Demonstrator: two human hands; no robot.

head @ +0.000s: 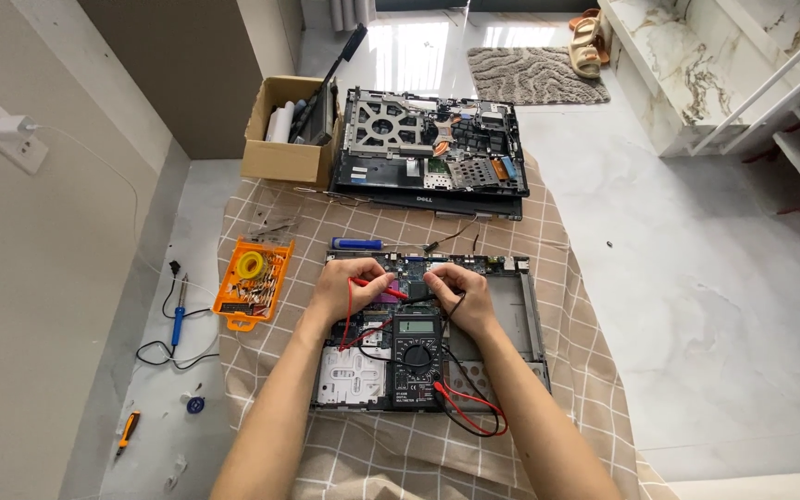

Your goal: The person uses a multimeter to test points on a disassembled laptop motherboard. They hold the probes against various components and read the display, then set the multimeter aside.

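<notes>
An opened laptop chassis (511, 315) with its circuit board exposed lies on a checked cloth in front of me. My left hand (349, 287) pinches a red test probe (383, 288) whose tip points at the board. My right hand (460, 292) holds a black test probe (418, 298), its tip close to the red one. A black digital multimeter (417, 356) rests on the chassis just below my hands, with red and black leads (474, 407) looping off to its right.
A second dismantled laptop (432, 153) lies farther back, beside a cardboard box (281, 139) of tools. An orange parts tray (254, 281), a blue pen-like tool (356, 243), a soldering iron (178, 319) and an orange screwdriver (127, 431) sit at the left. White floor stretches to the right.
</notes>
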